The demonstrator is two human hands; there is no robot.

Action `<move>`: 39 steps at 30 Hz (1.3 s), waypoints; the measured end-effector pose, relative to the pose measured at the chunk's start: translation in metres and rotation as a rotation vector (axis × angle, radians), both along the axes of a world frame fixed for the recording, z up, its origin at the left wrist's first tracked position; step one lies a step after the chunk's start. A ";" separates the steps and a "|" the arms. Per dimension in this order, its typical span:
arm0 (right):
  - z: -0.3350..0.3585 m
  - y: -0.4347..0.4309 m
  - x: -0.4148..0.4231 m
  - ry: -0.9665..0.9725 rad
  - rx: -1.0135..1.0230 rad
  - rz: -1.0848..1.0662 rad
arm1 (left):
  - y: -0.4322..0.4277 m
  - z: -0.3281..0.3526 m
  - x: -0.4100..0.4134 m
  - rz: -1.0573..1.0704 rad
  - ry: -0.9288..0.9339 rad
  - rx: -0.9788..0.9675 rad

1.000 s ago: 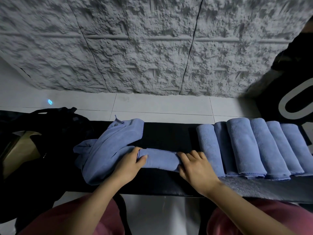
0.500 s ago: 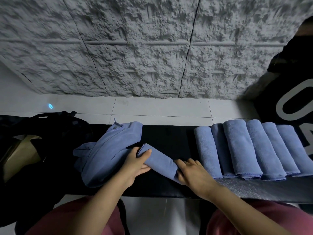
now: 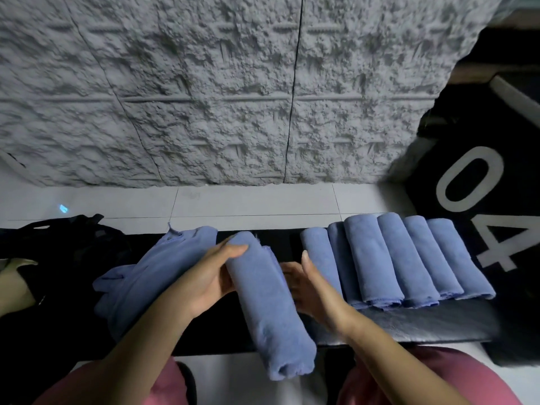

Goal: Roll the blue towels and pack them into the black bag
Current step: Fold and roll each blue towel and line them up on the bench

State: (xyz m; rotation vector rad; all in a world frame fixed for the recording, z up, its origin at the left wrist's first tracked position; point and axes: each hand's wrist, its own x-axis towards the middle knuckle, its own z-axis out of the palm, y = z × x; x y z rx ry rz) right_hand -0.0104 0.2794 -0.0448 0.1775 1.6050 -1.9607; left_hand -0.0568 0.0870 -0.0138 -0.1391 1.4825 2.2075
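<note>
Black bench (image 3: 409, 325) up front: one rolled towel (image 3: 268, 302) sits lifted at centre, left hand (image 3: 204, 276) gripping its left side, right hand (image 3: 309, 290) cupping its right. Six finished rolls (image 3: 388, 258) line the right, one loose towel (image 3: 152, 273) lies left, one black bag (image 3: 64, 244) far left.

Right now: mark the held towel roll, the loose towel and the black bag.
held towel roll (image 3: 271, 311): head view, middle of roll.
loose towel (image 3: 152, 273): head view, flat middle.
black bag (image 3: 73, 247): head view, upper fabric.
</note>
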 end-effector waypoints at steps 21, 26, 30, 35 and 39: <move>0.014 0.078 0.021 0.417 1.074 -0.085 | 0.171 -0.054 -0.101 -0.109 -0.053 -0.561; 0.012 0.066 0.018 0.477 1.591 0.019 | 0.183 -0.070 -0.091 -0.033 0.104 -0.735; -0.005 0.067 0.012 0.692 1.688 0.029 | 0.190 -0.073 -0.082 -0.047 0.172 -0.871; -0.015 0.065 0.008 0.740 1.653 0.007 | 0.178 -0.066 -0.066 0.175 0.045 -1.077; -0.023 0.066 0.003 0.779 1.639 -0.031 | 0.165 -0.086 -0.030 0.052 -0.167 -0.792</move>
